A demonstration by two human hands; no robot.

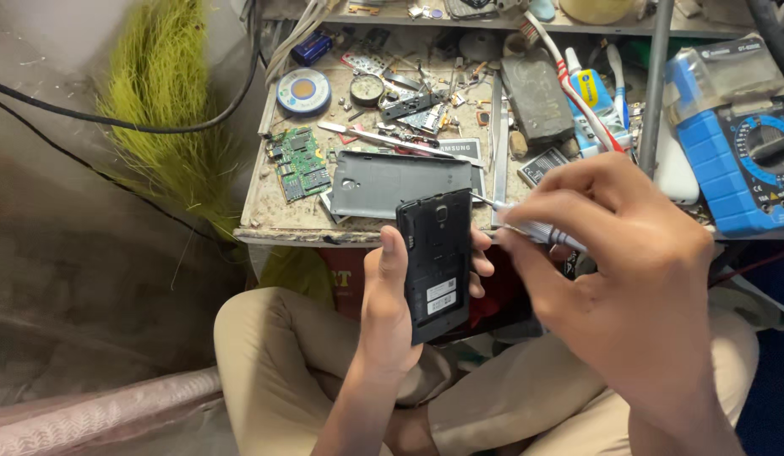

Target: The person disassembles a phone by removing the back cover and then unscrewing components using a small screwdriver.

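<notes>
We see two small white rectangular labels [440,297] on the open back of the black phone [435,263], one above the other in its lower half. On the desk [265,221], a white-and-grey printed label [458,149] peeks out behind the dark grey back cover [400,181]. Farther right stands a white tube with a blue-and-yellow label [590,89]. The blue multimeter [747,160] at the far right carries a dark printed dial face.

Bare forearms and hands, no sleeves showing; khaki trousers [274,355] cover both legs.
</notes>
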